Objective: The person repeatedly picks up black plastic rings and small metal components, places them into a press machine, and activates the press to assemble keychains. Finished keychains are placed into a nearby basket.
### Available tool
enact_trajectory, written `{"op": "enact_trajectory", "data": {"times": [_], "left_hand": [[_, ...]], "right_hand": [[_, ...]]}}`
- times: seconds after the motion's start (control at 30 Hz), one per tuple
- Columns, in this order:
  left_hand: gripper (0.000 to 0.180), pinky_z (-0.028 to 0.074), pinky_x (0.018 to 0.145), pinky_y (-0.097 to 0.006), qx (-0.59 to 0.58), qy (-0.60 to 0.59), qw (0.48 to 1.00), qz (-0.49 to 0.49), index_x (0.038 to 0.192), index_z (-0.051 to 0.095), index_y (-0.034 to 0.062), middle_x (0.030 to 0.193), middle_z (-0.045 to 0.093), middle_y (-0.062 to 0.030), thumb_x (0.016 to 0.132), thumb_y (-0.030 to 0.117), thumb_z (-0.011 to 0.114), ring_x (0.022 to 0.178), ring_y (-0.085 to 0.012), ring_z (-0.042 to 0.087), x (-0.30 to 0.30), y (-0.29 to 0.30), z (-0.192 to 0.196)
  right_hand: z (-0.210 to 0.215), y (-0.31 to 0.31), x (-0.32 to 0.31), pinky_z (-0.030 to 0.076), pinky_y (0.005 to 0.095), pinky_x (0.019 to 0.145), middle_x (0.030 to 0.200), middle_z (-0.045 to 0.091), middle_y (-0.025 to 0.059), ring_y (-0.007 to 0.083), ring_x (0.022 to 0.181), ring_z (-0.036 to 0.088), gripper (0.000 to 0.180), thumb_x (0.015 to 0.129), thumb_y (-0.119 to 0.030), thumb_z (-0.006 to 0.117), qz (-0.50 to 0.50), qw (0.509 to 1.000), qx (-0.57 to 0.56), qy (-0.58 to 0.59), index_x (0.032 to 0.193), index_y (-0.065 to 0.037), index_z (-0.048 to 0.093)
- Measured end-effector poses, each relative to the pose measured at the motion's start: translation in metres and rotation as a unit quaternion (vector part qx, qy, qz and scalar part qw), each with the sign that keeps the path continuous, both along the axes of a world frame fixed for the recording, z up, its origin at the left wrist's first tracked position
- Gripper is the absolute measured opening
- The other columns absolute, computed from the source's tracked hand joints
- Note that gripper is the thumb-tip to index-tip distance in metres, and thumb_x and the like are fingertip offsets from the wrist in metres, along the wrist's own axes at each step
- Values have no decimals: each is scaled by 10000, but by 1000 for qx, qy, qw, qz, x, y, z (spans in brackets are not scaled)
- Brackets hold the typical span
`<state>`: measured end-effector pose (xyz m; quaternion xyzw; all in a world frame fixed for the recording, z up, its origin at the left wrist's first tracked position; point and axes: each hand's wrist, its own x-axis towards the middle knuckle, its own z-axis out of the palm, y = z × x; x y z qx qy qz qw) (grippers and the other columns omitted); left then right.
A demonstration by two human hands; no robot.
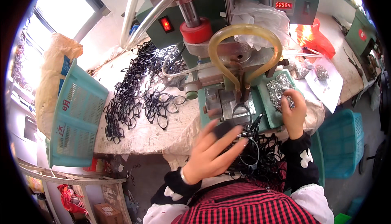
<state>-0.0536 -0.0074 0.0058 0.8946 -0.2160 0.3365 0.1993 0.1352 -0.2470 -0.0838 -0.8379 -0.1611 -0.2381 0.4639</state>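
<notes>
My left hand, partly smeared by motion, has its fingertips at the bridge of an eyeglass frame. One rim of that frame lies near the machine's metal jig; the other hangs over a pile of black eyeglass frames by my lap. A dark block-like piece shows beside the fingers, its kind unclear. Over a green tray of small silvery metal parts, my right hand has thumb and fingers pinched together. Whatever is between them is too small to make out.
The green press machine stands ahead, with a yellowish hose loop above the jig. Many black frames cover the bench at left, beside a turquoise basket. Another basket is at right, below a white sheet with metal parts.
</notes>
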Motion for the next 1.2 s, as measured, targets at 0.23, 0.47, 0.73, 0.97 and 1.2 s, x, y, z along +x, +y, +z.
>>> {"op": "enact_trajectory", "data": {"times": [0.23, 0.47, 0.73, 0.97, 1.2], "left_hand": [[160, 481, 950, -385, -108, -98, 906, 397, 1025, 732, 15, 1092, 727, -114, 897, -66, 681, 1012, -281, 648, -42, 106, 1], [175, 469, 773, -439, 65, 2, 921, 384, 980, 738, 69, 905, 730, -94, 812, 20, 718, 898, -332, 621, 46, 175, -73], [285, 495, 661, -403, -6, 95, 900, 424, 1014, 719, 84, 760, 697, -103, 743, 38, 796, 725, -257, 631, 65, 213, -115], [189, 511, 673, -274, -682, 189, 687, 165, 1183, 644, 97, 892, 606, 10, 1003, 153, 664, 738, -130, 609, 54, 217, -102], [235, 555, 769, -359, -746, 112, 651, 87, 1168, 594, 17, 1039, 661, -101, 1088, 227, 523, 909, -244, 685, 33, 157, -72]], "right_hand": [[-12, -10, 7, 501, 228, 826, 1005, 700, 18, 93, 892, 642, 139, 992, -44, 640, 70, 913, 364, 171, 1105, 11, 699], [1, 35, 12, 487, 218, 803, 973, 719, 17, 82, 870, 638, 136, 964, -25, 670, 134, 912, 351, 163, 1086, 17, 715], [6, -21, -22, 470, 215, 756, 895, 700, -6, 70, 815, 607, 111, 912, 7, 724, 38, 956, 245, 158, 1022, 13, 725], [48, -2, -42, 527, 300, 838, 935, 731, 84, 188, 911, 693, 162, 844, 60, 719, 143, 968, 168, 123, 997, 10, 739], [83, 80, -43, 534, 296, 816, 925, 690, 65, 150, 888, 672, 321, 802, 22, 743, 229, 947, 207, 84, 1111, 27, 658]]}}
